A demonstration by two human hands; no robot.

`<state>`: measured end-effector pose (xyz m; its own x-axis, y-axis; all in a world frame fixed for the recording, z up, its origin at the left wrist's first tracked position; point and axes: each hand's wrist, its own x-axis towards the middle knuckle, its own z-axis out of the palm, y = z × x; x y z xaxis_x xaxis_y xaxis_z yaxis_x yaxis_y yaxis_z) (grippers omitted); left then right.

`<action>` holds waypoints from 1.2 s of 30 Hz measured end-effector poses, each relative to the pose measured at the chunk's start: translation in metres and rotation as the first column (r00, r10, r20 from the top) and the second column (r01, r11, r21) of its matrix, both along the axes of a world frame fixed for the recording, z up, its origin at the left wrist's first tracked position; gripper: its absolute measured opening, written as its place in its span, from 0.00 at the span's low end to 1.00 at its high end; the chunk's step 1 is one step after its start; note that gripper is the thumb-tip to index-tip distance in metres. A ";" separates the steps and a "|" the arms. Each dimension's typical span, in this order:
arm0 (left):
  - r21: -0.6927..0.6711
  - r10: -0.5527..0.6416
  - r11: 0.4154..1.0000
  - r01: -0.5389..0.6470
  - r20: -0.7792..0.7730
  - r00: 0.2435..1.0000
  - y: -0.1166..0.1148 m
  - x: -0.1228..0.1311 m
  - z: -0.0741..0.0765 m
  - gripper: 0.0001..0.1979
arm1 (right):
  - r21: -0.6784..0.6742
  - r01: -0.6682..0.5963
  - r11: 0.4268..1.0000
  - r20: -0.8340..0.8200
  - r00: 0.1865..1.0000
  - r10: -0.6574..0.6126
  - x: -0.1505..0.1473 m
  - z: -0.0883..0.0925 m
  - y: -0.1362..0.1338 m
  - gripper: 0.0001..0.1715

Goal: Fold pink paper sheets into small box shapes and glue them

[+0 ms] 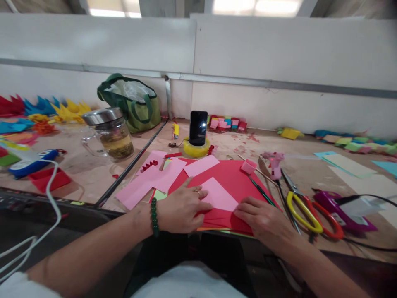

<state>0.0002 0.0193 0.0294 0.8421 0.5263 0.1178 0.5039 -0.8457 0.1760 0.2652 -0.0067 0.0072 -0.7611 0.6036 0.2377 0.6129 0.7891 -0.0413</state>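
Observation:
A folded piece of pink paper point(218, 194) lies on large red sheets point(182, 180) in front of me. My left hand point(182, 209), with a green bead bracelet and a ring, rests over its left side, fingers spread and fingertips on the paper. At its lower right corner, my right hand point(263, 217) has its fingers pressed together on the edge; the thumb is partly hidden. Further pink strips point(142, 188) lie to the left, and another pink strip point(201, 165) is just behind. A small pink paper box point(248, 166) sits on the red sheet's right side, near a green pencil point(262, 191).
Scissors point(305, 211), a pink glue gun point(275, 163) and a purple device point(344, 211) with cables lie at right. A phone point(198, 128) stands in a yellow tape roll point(197, 147). Left are a glass mug point(113, 138), a green bag point(141, 109) and a white cable point(51, 190).

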 end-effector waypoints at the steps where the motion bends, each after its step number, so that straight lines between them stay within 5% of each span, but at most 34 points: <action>1: -0.001 0.024 1.000 -0.024 0.005 1.000 -0.002 -0.005 -0.001 0.15 | -0.002 -0.002 1.000 -0.007 1.000 0.002 0.000 0.000 0.000 0.21; 9: -0.017 0.240 0.971 -0.240 0.018 0.971 -0.021 -0.040 -0.006 0.16 | 0.072 0.019 0.997 -0.078 0.997 -0.013 0.005 0.000 -0.006 0.22; 21: 0.037 0.346 0.936 -0.349 0.078 0.935 -0.030 -0.045 -0.018 0.15 | 0.150 0.096 0.984 -0.114 0.990 -0.079 0.016 -0.013 -0.014 0.26; 36: 0.050 0.426 0.903 -0.427 0.030 0.904 -0.030 -0.048 -0.012 0.16 | 0.170 0.061 0.983 -0.134 0.990 -0.038 0.023 -0.014 -0.012 0.24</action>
